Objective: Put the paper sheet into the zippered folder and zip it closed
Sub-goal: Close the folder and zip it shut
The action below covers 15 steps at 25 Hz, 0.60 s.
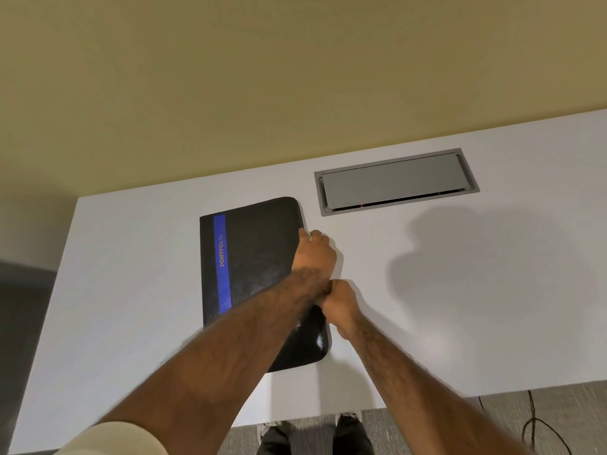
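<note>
A black zippered folder (253,257) with a blue stripe lies shut and flat on the white table (131,290). My left hand (313,254) grips the folder's right edge near its far corner, fingers curled over the rim. My right hand (338,302) is closed in a fist at the same right edge, lower down, where the zip runs; the zip pull itself is hidden under the fingers. No paper sheet is in sight.
A grey recessed cable hatch (395,182) is set into the table behind and to the right of the folder. The table's near edge runs just above my shoes (315,428). A black cable (538,425) lies on the floor at right.
</note>
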Each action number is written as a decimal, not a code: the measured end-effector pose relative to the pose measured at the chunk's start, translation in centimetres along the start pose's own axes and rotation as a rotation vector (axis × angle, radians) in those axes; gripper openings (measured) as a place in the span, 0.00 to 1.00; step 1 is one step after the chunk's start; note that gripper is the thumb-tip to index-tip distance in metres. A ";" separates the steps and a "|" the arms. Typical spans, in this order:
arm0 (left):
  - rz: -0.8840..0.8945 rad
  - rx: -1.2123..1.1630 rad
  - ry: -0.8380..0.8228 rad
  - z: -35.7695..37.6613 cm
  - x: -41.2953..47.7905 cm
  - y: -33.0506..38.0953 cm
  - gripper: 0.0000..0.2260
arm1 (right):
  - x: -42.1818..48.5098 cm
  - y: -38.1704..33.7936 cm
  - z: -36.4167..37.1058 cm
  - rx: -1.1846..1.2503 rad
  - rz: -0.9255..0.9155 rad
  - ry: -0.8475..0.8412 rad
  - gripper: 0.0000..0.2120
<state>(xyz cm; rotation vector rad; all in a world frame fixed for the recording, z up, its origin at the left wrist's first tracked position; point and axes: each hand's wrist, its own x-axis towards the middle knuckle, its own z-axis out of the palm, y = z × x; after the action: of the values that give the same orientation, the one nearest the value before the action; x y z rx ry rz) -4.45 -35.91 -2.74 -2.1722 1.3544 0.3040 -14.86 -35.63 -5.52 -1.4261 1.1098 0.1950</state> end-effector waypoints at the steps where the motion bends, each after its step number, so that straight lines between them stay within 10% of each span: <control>1: 0.000 0.004 0.006 0.0 0.3 -0.2 0.22 | -0.1 0.0 -0.1 -0.030 0.000 0.021 0.06; 15: -0.259 -0.493 0.153 -1.0 7.3 -6.9 0.20 | -0.1 1.9 0.5 -0.109 0.041 0.039 0.09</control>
<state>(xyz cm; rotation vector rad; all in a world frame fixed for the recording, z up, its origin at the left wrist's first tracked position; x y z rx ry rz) 4.93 -39.68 -3.05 -2.7967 1.1411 0.4113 -16.00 -34.70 -6.85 -1.5102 1.1761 0.2608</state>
